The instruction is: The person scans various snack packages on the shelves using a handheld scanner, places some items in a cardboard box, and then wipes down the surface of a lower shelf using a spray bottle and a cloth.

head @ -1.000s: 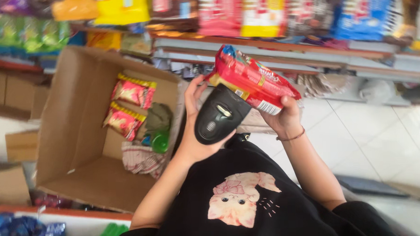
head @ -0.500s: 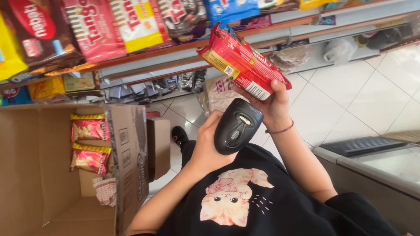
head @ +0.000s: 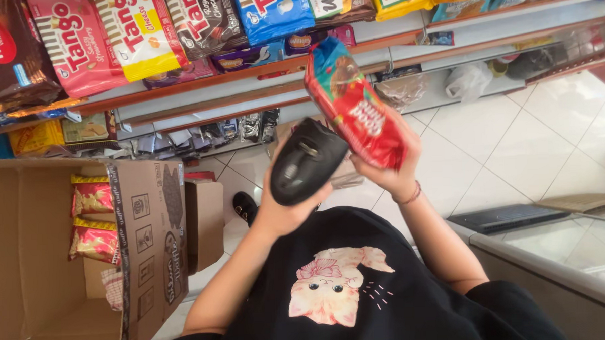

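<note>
At frame centre, we note our left hand (head: 287, 204) closed around a black handheld scanner (head: 307, 161), its head angled toward the packet, evidently to read it. Just right of it, our right hand (head: 390, 170) grips a red snack packet (head: 354, 108) from below, tilted upright, face toward the scanner and nearly touching it. At lower left stands an open cardboard box (head: 144, 242) holding similar red packets (head: 93, 221). Stocked shelves (head: 246, 91) span the top.
</note>
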